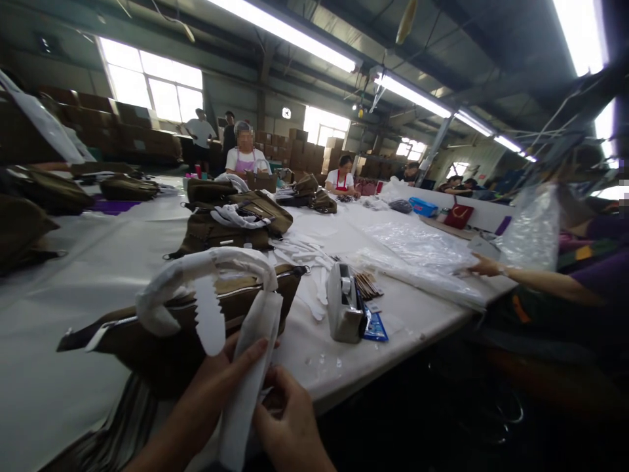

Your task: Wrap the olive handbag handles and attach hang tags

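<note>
A brown handbag (162, 334) lies on the white table (73, 275) just in front of me, its handle wrapped in white paper (196, 275). My left hand (216, 380) pinches a hanging strip of that white wrapping paper (248, 367) between thumb and fingers. My right hand (289, 419) is closed on the same strip from the right, just below the bag's end. A grey tape dispenser (344, 305) stands to the right of the bag.
More brown bags (230, 219) with wrapped handles lie farther back, with white paper strips (304, 252) and clear plastic bags (417, 252) beside them. A co-worker's arm (531, 278) reaches onto the table from the right. Other people work at the far end; cardboard boxes line the back.
</note>
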Demonstrator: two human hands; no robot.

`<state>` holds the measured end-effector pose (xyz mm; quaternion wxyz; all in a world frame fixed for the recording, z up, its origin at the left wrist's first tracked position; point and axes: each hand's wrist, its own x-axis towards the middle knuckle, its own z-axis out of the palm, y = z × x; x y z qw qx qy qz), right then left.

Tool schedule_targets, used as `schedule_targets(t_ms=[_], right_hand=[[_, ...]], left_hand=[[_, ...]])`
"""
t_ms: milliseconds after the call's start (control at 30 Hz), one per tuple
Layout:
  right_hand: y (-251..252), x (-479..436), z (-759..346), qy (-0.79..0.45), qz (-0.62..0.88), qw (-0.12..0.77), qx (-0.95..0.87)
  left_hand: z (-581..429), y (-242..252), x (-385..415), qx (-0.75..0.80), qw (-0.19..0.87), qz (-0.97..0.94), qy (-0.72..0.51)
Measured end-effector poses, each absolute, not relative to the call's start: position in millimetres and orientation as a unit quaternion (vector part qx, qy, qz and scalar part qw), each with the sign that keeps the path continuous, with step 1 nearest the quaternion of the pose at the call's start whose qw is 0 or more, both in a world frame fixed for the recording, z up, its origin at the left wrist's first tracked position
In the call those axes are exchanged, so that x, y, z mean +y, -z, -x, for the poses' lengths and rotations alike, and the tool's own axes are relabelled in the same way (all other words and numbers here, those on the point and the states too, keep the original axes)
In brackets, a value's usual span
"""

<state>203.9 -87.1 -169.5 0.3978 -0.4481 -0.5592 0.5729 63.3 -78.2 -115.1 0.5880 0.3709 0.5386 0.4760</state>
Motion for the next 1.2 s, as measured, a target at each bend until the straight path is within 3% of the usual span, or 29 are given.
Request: schedule_targets(t_ms=[100, 233, 333, 567, 700, 833, 900, 1033, 1200], right_hand=[[168.6, -95.4, -197.3, -0.536, 0.441, 0.434, -0.574], [176.2, -99.6, -203.6, -0.72, 0.336, 0.395, -0.461], [182.1, -97.5, -210.8, -0.728, 0.347, 0.383, -0.45], [161.6, -91.8, -215.6, -0.59, 0.429, 0.419, -0.541], [137.9, -71.5, -239.0, -0.504, 0.437, 0.378, -0.642], [122.1, -13.9, -291.4, -0.164, 0.536, 0.489, -0.669], [120.2, 18.8, -316.1, -0.094, 0.604, 0.482, -0.628], [121.4, 57.8, -342.1, -0.184, 0.638, 0.456, -0.593], [112.2, 43.2, -347.4, -0.291, 0.614, 0.488, -0.547]], left_hand=[[-67.4, 114.4, -75.9, 0.591, 0.534, -0.387, -0.465], [-70.6, 118.6, -70.8, 0.642, 0.425, -0.456, -0.446], [-70.0, 118.7, -69.5, 0.654, 0.4, -0.469, -0.438], [-52.9, 123.3, -92.3, 0.486, 0.606, -0.407, -0.48], [-48.5, 138.3, -108.9, 0.568, 0.551, -0.36, -0.493], [-49.6, 141.7, -115.8, 0.616, 0.495, -0.332, -0.516], [-51.3, 141.2, -115.7, 0.616, 0.495, -0.334, -0.514], [-55.7, 144.2, -113.4, 0.597, 0.524, -0.33, -0.509], [-56.5, 146.5, -111.6, 0.605, 0.516, -0.321, -0.514]])
